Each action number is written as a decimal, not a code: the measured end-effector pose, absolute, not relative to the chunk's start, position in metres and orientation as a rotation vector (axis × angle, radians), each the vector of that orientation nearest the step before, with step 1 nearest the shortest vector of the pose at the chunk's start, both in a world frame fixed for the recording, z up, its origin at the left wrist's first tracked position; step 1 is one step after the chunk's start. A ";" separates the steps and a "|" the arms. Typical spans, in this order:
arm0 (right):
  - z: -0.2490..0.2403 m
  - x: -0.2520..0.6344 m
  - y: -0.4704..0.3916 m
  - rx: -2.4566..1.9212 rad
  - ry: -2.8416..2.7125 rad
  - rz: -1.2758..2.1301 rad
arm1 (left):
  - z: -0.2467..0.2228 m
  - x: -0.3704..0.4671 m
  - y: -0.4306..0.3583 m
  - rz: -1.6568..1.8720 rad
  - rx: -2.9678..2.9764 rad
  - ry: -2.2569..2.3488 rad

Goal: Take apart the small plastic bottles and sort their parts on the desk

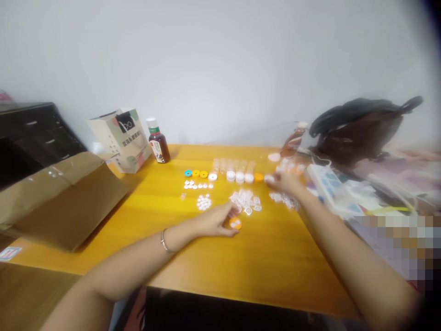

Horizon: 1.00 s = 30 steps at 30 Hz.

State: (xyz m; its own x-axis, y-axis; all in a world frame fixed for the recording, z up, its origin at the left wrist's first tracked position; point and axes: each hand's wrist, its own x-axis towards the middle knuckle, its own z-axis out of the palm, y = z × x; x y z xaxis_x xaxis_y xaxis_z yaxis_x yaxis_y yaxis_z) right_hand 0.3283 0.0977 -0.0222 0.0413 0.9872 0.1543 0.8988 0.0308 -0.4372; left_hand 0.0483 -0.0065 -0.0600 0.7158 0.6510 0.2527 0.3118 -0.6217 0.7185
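My left hand [220, 219], with a bracelet on its wrist, rests low over the table. Its thumb and fingers curve around a round orange cap [236, 223] that has pale spots on top. Just beyond the fingers lies a pile of small clear plastic pieces [245, 200]. Farther off, my right hand [285, 182] reaches to the right end of a row of caps. Its blurred fingertips are at a white cap [269, 178], beside another orange cap [258, 177]; whether they grip it is unclear.
Yellow caps [200, 174], a blue cap [188, 173] and clear cups [234, 165] line up ahead. Small white discs [204, 202] lie left. A cardboard box [62, 197], paper bag [120, 140] and dark bottle [159, 145] stand left; another bottle [293, 140] and a dark bag [361, 131] right.
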 end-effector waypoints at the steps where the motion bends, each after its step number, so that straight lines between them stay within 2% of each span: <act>1: -0.022 0.328 0.099 -1.939 -1.919 0.286 | -0.060 0.048 -0.006 0.665 2.258 0.728; 16: -0.020 0.322 0.094 -1.875 -1.814 0.303 | -0.058 0.049 -0.007 0.664 2.255 0.730; 21: -0.005 0.292 0.059 -1.493 -1.855 0.261 | -0.059 0.049 -0.008 0.660 2.246 0.748; 26: -0.003 0.262 0.006 -1.063 -2.250 0.549 | -0.057 0.049 -0.007 0.651 2.245 0.733; 30: -0.011 0.260 -0.008 -0.889 -2.493 0.689 | -0.057 0.049 -0.006 0.658 2.250 0.704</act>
